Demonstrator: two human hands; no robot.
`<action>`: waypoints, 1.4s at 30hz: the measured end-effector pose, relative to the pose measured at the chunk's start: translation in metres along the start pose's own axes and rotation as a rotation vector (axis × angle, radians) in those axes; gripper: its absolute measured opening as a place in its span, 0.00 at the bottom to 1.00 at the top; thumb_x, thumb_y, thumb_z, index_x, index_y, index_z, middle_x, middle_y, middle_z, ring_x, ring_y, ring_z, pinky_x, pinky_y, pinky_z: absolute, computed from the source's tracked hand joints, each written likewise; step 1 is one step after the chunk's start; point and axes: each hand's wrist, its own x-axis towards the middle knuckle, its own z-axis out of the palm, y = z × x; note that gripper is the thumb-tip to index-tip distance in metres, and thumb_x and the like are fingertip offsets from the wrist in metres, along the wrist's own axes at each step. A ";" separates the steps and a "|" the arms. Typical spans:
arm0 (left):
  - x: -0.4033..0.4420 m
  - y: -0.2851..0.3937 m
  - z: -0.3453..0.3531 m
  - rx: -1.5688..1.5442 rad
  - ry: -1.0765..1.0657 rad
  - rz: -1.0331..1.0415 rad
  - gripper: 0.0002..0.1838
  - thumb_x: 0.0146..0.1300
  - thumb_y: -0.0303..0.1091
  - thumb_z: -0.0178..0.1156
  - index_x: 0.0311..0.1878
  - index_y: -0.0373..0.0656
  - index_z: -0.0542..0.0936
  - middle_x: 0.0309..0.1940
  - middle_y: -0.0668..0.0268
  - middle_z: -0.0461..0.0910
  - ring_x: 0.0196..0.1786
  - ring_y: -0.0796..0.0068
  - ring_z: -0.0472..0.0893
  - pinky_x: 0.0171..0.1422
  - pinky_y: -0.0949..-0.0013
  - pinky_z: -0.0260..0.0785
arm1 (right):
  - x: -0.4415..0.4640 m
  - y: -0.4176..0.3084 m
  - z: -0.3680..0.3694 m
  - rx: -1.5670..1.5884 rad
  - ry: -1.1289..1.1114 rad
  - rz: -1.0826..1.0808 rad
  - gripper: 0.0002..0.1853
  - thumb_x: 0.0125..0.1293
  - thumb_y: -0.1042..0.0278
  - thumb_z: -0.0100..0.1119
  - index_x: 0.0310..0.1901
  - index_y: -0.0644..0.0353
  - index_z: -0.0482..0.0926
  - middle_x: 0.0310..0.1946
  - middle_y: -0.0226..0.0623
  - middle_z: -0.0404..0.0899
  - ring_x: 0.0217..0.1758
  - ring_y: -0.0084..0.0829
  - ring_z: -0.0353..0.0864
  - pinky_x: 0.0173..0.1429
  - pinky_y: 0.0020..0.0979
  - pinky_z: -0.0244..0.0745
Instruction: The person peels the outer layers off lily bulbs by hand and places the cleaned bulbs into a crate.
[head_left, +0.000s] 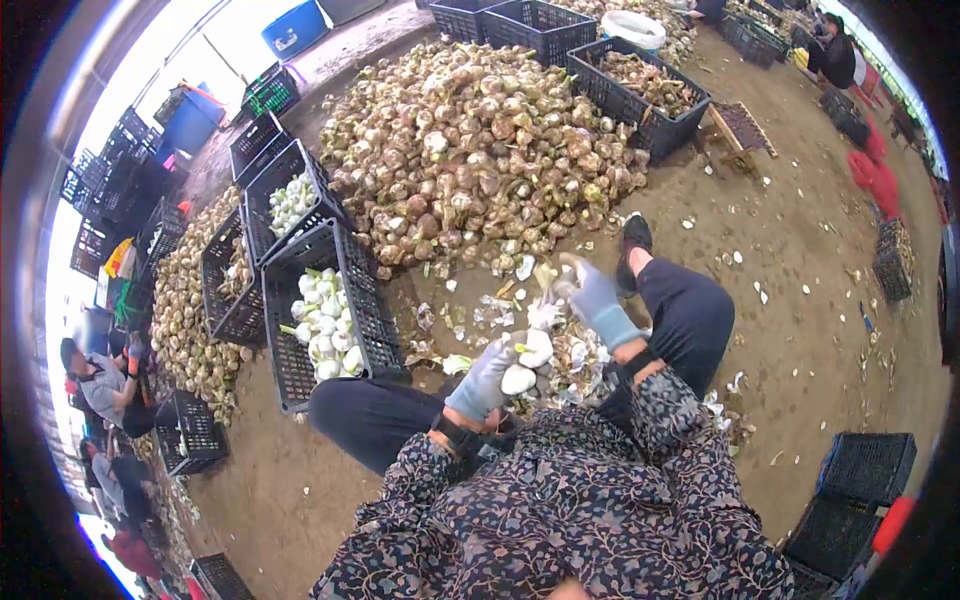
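My left hand (482,384), in a pale grey glove, is wrapped around white peeled garlic bulbs (536,348); at least two show at its fingers. My right hand (597,300), gloved as well, is raised to the right over the ground, its fingers apart. Pale garlic husk (545,312) is just left of those fingers; whether it touches them I cannot tell. Beneath both hands, between my legs, are scattered peelings (575,350). Beside my left knee, a black crate (378,345) contains clean white bulbs (328,330).
A large heap of unpeeled garlic (470,150) lies ahead. More crates stand left, including one with white garlic (292,205), and behind the heap, one with brown garlic (650,85). A small wooden stool (742,130) stands right. Other people (105,385) sit at far left and far right.
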 end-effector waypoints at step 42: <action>0.007 0.018 -0.057 -0.237 0.193 0.137 0.24 0.73 0.51 0.41 0.53 0.40 0.73 0.40 0.63 0.79 0.41 0.70 0.80 0.43 0.67 0.76 | -0.024 -0.056 0.062 0.502 -0.149 0.266 0.11 0.61 0.78 0.56 0.46 0.62 0.78 0.38 0.34 0.81 0.35 0.21 0.81 0.38 0.23 0.77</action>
